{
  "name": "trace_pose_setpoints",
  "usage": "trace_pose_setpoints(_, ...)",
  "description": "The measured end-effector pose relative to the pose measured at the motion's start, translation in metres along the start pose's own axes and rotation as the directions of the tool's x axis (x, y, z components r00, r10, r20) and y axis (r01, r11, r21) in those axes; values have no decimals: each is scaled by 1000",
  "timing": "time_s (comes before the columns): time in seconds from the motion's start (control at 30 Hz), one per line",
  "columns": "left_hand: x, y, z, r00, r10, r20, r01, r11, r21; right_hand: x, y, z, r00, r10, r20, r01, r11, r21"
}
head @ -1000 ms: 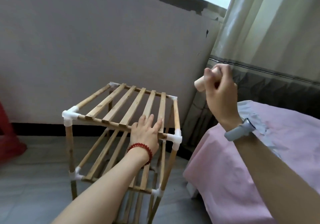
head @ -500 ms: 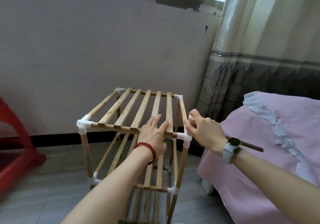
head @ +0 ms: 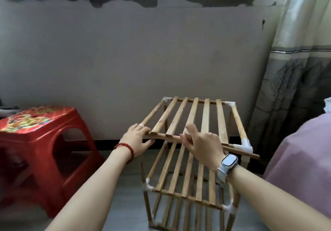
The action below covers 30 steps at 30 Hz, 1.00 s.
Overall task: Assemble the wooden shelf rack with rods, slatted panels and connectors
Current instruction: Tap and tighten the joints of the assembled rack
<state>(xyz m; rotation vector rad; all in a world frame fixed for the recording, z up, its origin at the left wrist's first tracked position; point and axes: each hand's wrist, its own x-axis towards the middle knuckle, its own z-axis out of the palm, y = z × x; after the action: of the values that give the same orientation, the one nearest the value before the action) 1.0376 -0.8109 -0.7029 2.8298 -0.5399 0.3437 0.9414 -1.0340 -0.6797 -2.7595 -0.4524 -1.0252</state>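
While the wooden shelf rack (head: pixel 195 152) stands on the floor at lower centre of the frame, its top slatted panel (head: pixel 195 118) lies across the white connectors (head: pixel 246 145) at the corners. The left hand (head: pixel 138 139) sits at the panel's near left corner, its grip closed around the front rail with the thumb underneath. The right hand (head: pixel 202 144), a pale watch (head: pixel 228 164) on its wrist, is clenched around a dark rod (head: pixel 240 153) that runs along the front edge toward the right connector. A red plastic stool (head: pixel 41 141) stands at left; a pink-covered bed (head: pixel 302 159) is at right.
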Motion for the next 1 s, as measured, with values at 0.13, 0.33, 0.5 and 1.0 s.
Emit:
trace_pose_setpoints(0.13,-14,19,16,954,52,-294,-63,998,-27,-10,18,3,994,-55,-97,59,997,39)
trace_pose_setpoints(0.33,-36,36,7,934,131,-331,-155,987,-47,-5,57,4,996,31,-81,-24,996,91)
trace_pose_setpoints(0.5,-49,78,15,923,265,-279,-339,903,-262,6,92,9,939,343,7,-342,938,-62)
trace_pose_setpoints(1.0,-30,43,48,891,268,-367,-363,906,-218,63,-16,-62,929,87,-359,64,919,388)
